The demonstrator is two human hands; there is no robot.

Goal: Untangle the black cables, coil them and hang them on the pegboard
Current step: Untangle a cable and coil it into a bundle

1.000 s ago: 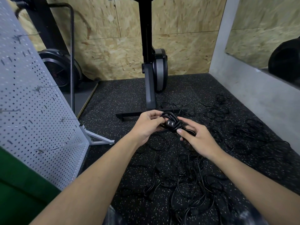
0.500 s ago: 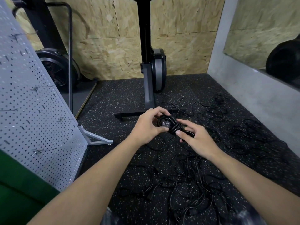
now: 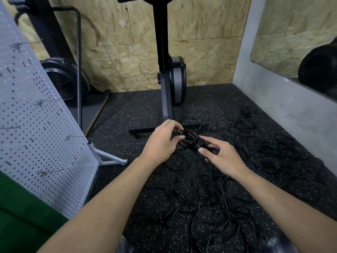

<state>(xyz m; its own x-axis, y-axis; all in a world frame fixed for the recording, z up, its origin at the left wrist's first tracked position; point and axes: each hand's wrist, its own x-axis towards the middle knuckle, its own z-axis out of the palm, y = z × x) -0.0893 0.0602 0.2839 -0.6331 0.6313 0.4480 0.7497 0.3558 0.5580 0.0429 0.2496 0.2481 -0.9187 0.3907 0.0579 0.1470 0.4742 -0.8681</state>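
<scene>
Black coiled cable point(image 3: 191, 142) – gripped between left hand point(image 3: 164, 141) and right hand point(image 3: 220, 157).

Black cables point(image 3: 215, 201) on black speckled floor point(image 3: 131, 114), grey perforated pegboard point(image 3: 36, 125), tan chipboard wall point(image 3: 200, 52), green cloth point(image 3: 21, 212)

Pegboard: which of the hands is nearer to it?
Left. The left hand grips the coiled cable on the side toward the pegboard; the right hand holds the coil's far side, farther from the board.

Left hand point(image 3: 162, 143): yours, bare, on the pegboard point(image 3: 36, 125) side.
Right hand point(image 3: 220, 157): yours, bare, away from pegboard.
Forearms point(image 3: 109, 198): both bare.
</scene>
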